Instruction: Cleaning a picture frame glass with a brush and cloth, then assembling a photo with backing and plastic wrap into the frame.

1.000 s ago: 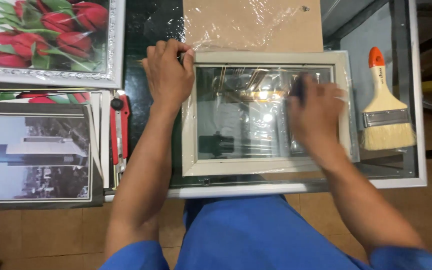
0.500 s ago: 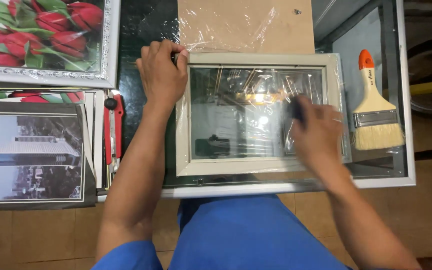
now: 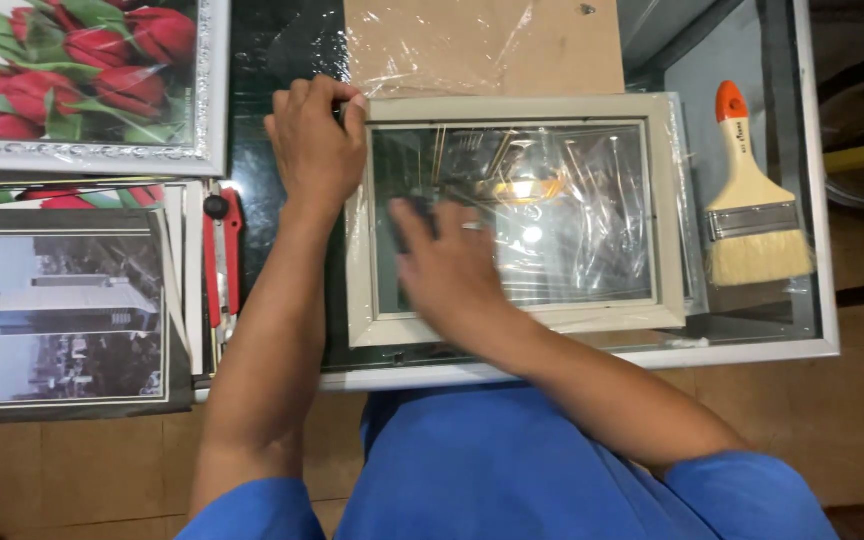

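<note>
While left hand (image 3: 314, 140) pins its corner, cream picture frame (image 3: 512, 110), reflective glass, right hand's (image 3: 447, 262) grip unclear.

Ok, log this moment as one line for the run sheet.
left hand: pressing frame top-left corner | right hand: dark object on glass, blurred | paintbrush: lying right, untouched | table
</note>
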